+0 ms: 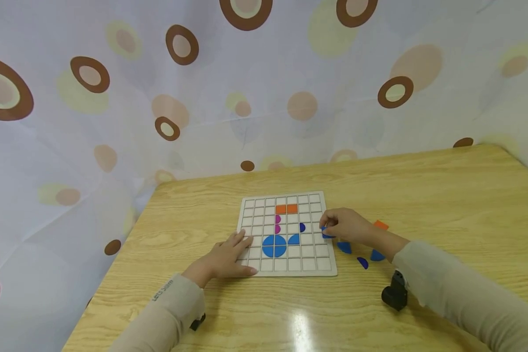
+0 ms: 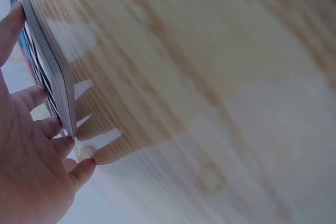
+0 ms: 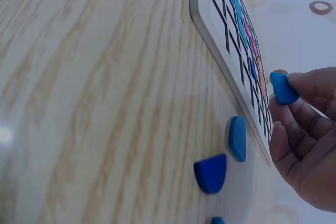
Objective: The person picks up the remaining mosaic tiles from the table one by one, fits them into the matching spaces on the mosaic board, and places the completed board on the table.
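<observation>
A white square board (image 1: pixel 310 264) with a dark grid lies on the wooden table. Set in its cells are two orange squares (image 1: pixel 286 209), two magenta half-circles (image 1: pixel 277 229), a dark blue half-circle (image 1: pixel 302 227), a full circle of blue quarter pieces (image 1: pixel 275 246) and one lone blue quarter piece (image 1: pixel 294 239). My left hand (image 1: pixel 226 256) rests on the board's near left edge, fingers spread. At the right edge, my right hand (image 1: pixel 346 225) pinches a blue tile (image 3: pixel 284 88) between thumb and fingers, its outline partly covered.
Loose pieces lie right of the board: a blue quarter piece (image 1: pixel 344 247), a dark blue half-circle (image 1: pixel 363 263), another blue piece (image 1: pixel 377 255) and an orange piece (image 1: pixel 381 225) partly behind the right wrist. A patterned curtain (image 1: pixel 273 132) hangs behind the table.
</observation>
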Motion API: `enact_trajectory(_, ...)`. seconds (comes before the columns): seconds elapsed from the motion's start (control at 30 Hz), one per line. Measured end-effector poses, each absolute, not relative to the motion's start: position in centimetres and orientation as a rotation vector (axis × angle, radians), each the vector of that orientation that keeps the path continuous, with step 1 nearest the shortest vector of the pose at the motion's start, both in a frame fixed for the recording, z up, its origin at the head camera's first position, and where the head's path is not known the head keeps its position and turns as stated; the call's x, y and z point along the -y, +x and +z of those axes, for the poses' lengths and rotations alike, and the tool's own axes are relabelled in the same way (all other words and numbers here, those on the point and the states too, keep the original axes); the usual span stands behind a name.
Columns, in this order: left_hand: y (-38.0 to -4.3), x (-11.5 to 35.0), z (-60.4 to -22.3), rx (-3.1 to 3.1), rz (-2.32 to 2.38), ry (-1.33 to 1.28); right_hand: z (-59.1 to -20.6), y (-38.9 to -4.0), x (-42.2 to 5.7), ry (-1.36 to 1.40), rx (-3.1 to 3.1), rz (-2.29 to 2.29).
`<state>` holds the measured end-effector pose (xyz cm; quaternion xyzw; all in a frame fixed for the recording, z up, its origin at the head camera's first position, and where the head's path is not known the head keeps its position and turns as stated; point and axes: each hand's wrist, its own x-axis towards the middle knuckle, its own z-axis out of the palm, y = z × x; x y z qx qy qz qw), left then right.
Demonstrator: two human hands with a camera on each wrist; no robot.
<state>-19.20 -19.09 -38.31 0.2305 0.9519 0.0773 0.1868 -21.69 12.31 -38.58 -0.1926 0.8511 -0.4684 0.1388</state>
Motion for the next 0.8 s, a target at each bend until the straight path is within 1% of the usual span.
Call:
enact_trajectory(0.33, -19.4, 19.2, -38.5, -2.677, 0.226, 0.648, -38.6, -22.1, -11.2, -0.614, -2.496, -1.319)
enact_trajectory(0.8, -19.4, 19.3, -38.8, -2.675, 0.218, 0.639, -39.3, -22.4, -9.5, -0.562, -2.556, -1.265)
